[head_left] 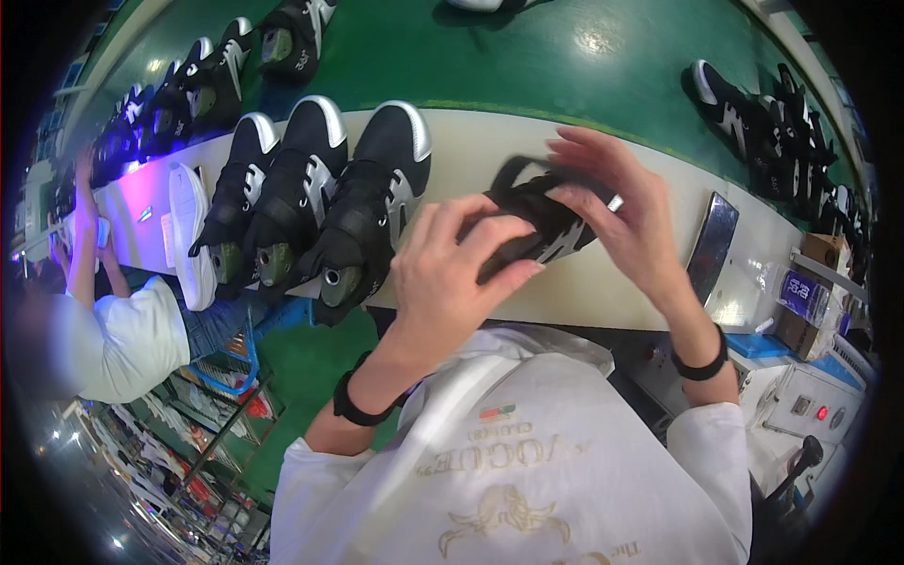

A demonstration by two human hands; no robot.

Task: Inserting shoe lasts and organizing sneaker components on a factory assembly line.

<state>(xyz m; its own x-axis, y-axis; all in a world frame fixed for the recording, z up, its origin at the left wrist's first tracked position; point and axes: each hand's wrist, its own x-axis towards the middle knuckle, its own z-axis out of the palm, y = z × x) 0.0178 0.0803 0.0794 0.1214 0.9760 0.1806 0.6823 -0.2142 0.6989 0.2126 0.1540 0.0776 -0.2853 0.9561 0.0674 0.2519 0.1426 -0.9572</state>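
Near the centre of the frame, both hands held a black shoe upper [532,226] with grey-white side stripes, soft and slightly crumpled, above the pale, smooth workbench edge [603,282]. Its long axis ran from lower left to upper right, a dark strap loop rising at its upper end. The left hand [452,273] wrapped around the lower end, fingers curled closed over the fabric. The right hand [626,212] pinched the upper end with thumb and forefinger, the other fingers spread loosely above. Left of centre, three finished black high-top shoes [320,207] with glossy white toe caps stood side by side, toes pointing up-frame. A flat metal plate [711,247] lay to the right.
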